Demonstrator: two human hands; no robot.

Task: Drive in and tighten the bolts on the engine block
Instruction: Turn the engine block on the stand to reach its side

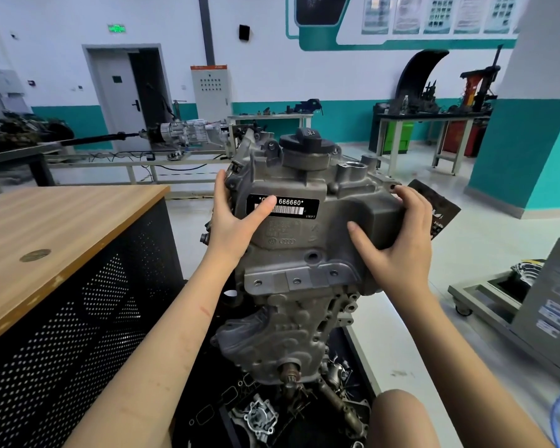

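knee [404,415]: bottom right, nearest the lens, beside the tray.
tray [358,354]: black, under the block. Holds loose parts: a cast pump housing [258,418], gaskets, a tube, small hardware. Can't tell if any bolts are in there.
block [298,253]: upright in the tray, centre frame, right of the wood-top bench [62,227]. Black cap [307,145] on top, barcode label [283,205] on the near face.
left hand [236,218]: fingers wrapped round the block's left edge, thumb flat across the label. Gripping the casting.
right hand [398,240]: fingers curled over the top right corner, thumb pressed on the near face. Also gripping the casting.
tools: no wrench or bolt in either hand.
step: looks like steadying or turning the block to reach the bolt holes; driving not started.
how: keep both grips low on solid ribs, not on the cap or label. Seat the block square in the tray so it won't rock under torque.
holes: flange [296,279] below the label shows three small holes or bolt heads; can't tell which.
risk: loose parts at the base may stop it sitting flat.
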